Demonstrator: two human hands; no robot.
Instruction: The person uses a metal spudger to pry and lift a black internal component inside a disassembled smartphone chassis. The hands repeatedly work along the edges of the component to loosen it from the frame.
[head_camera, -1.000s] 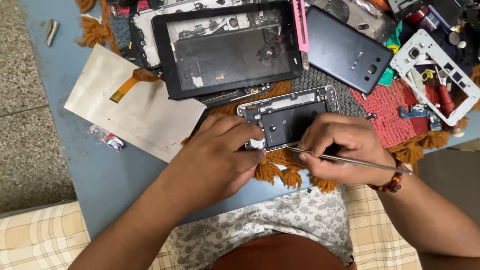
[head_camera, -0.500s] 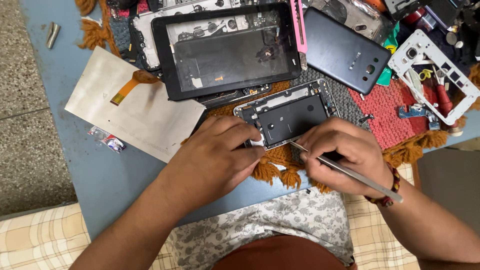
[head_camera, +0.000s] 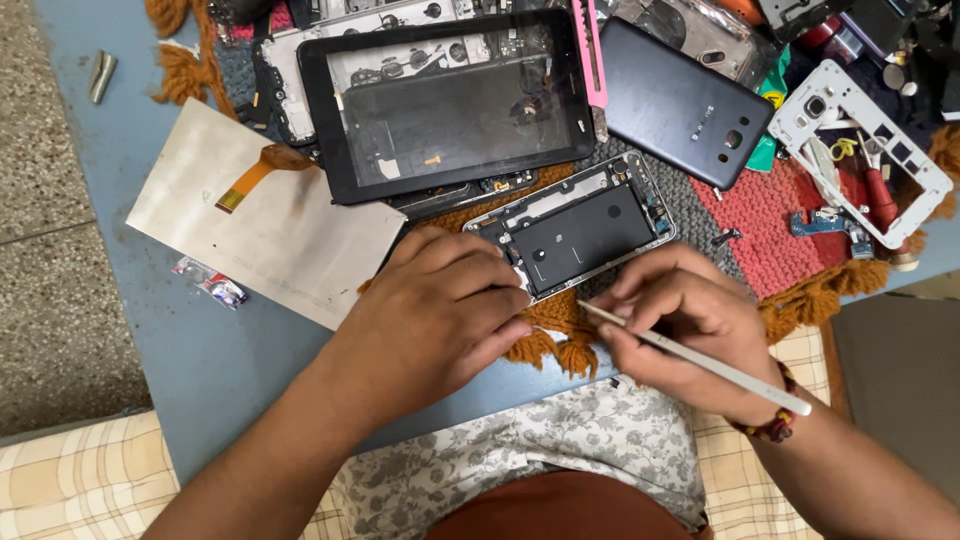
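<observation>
On the blue bench (head_camera: 215, 360), one opened phone frame (head_camera: 580, 225) is pinned at its near-left corner under the curled fingers of the left hand (head_camera: 440, 310), while one thin metal tool (head_camera: 700, 360) is pinched by the right hand (head_camera: 690, 325).

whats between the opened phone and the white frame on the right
In the head view, between the opened phone and the white frame lies red knitted mat, with a small dark part on it.
</observation>
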